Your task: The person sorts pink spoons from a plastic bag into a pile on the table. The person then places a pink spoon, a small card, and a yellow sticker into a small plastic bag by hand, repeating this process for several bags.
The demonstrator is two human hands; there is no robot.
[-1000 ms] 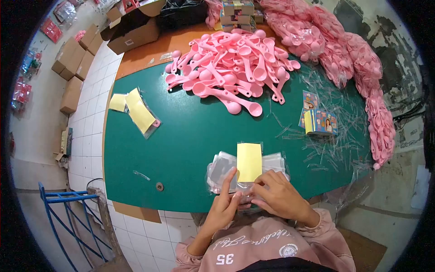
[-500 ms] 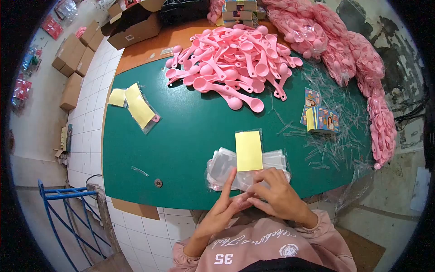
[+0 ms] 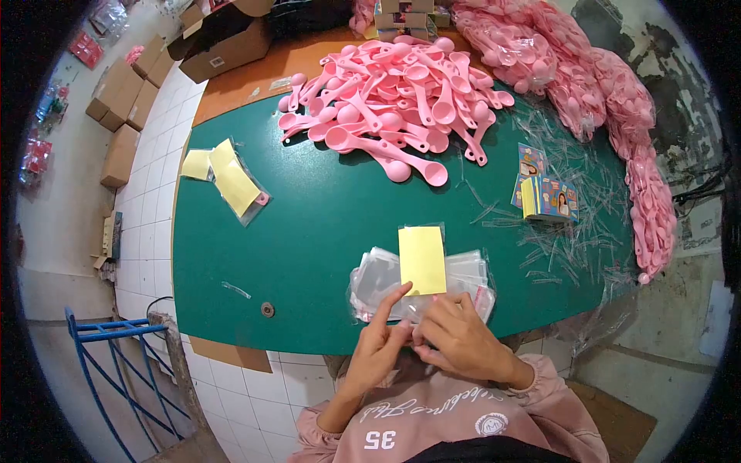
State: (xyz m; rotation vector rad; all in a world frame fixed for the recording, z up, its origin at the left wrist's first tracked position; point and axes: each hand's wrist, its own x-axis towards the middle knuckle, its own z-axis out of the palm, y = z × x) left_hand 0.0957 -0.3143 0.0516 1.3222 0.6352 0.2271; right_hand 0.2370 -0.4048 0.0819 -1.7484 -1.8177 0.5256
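In front of me a clear plastic bag (image 3: 417,307) with a yellow card (image 3: 423,260) in it lies on a stack of clear plastic bags (image 3: 377,279). My left hand (image 3: 377,351) is at the bag's near end, its index finger stretched to the card's lower corner. Its thumb is bent in beside the right fingertips, and the other fingers are curled and partly hidden. My right hand (image 3: 461,336) pinches the near edge of the bag, fingers bent. Exactly how the film runs between the fingertips is hard to make out.
Pink measuring spoons (image 3: 394,100) are heaped at the back of the green table (image 3: 324,231). Printed cards (image 3: 552,199) and clear plastic strips (image 3: 575,247) lie right. Packed bags with yellow cards (image 3: 235,181) lie left. Strings of bagged pink spoons (image 3: 617,100) hang along the right edge.
My left thumb has drawn back from the right fingers, and the left index finger now reaches the card's corner. My right fingers have curled tighter. The view has shifted slightly.
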